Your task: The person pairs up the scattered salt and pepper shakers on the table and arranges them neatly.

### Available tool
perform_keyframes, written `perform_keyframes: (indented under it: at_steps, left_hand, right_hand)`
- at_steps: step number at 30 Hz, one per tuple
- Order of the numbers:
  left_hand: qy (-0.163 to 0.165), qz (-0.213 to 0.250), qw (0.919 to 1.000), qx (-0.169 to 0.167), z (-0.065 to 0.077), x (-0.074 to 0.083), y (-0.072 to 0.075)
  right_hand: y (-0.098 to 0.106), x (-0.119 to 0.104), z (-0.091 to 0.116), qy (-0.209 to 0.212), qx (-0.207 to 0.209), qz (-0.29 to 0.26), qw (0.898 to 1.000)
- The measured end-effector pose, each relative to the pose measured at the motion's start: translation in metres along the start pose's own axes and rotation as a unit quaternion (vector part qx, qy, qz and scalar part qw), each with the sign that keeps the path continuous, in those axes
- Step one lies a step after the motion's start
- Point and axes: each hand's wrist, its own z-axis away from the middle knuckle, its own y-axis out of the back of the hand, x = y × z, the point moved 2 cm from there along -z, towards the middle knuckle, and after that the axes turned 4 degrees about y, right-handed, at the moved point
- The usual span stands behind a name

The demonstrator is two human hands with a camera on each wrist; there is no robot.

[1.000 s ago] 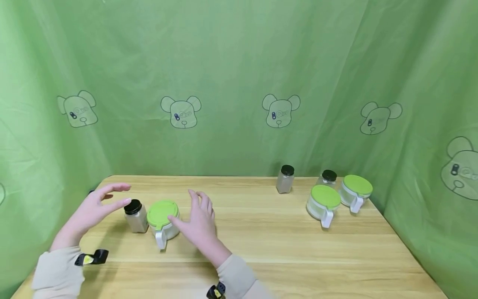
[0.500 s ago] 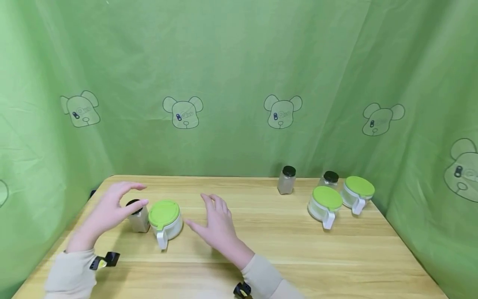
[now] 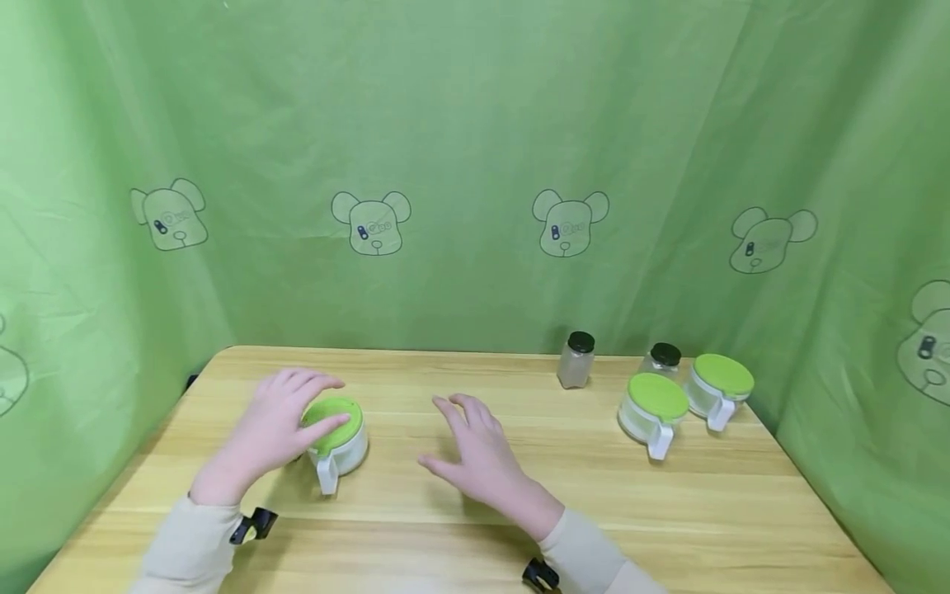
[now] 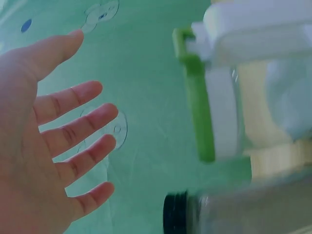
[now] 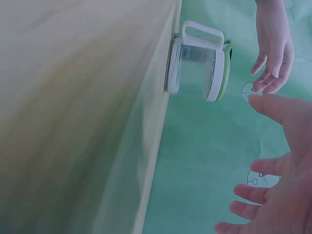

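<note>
My left hand (image 3: 278, 425) hovers with fingers spread beside a glass seasoning jar (image 3: 349, 454) that has a green lid and white handle, overlapping its lid in the head view. In the left wrist view the palm (image 4: 24, 146) holds nothing. A black-capped square jar (image 4: 243, 209) lies alongside the green-lidded one there; in the head view my left hand hides it almost wholly. Over the middle of the table my right hand (image 3: 486, 462) hangs with parted fingers and thumb, gripping nothing. The right wrist view shows the green-lidded jar (image 5: 197, 61) apart from that hand.
At the table's (image 3: 460, 536) back right stand a black-capped jar (image 3: 576, 363), another black-capped jar (image 3: 663, 359) partly hidden, and two green-lidded seasoning jars, one nearer (image 3: 646, 421) and one farther right (image 3: 716, 388). A green curtain (image 3: 467, 107) surrounds the table.
Both hands have moved right. The left has passed over the black-capped jar to the green-lidded one; the right has drawn away from that green-lidded jar. The jars stay in place on the table.
</note>
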Motion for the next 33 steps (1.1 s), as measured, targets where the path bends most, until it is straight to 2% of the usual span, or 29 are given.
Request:
perform_keyframes:
  at_steps: [6,15,26,33]
  left_hand:
    - [-0.014,0.003,0.9997,0.021,-0.001,0.012,-0.011]
    - [-0.042,-0.015,0.9981,0.043,-0.002,0.028,-0.026]
    - [-0.067,-0.025,0.9965,0.044,-0.001,0.043,-0.046]
    - [-0.076,-0.021,0.9963,0.034,-0.003,0.051,-0.052]
  right_hand:
    - [0.012,0.016,0.01,0.003,-0.02,0.017,1.0]
    - [0.03,0.038,0.024,0.025,-0.008,0.06,0.998]
    - [0.052,0.058,0.041,0.056,0.039,0.136,0.988]
    - [0.058,0.07,0.052,0.05,0.042,0.158,0.985]
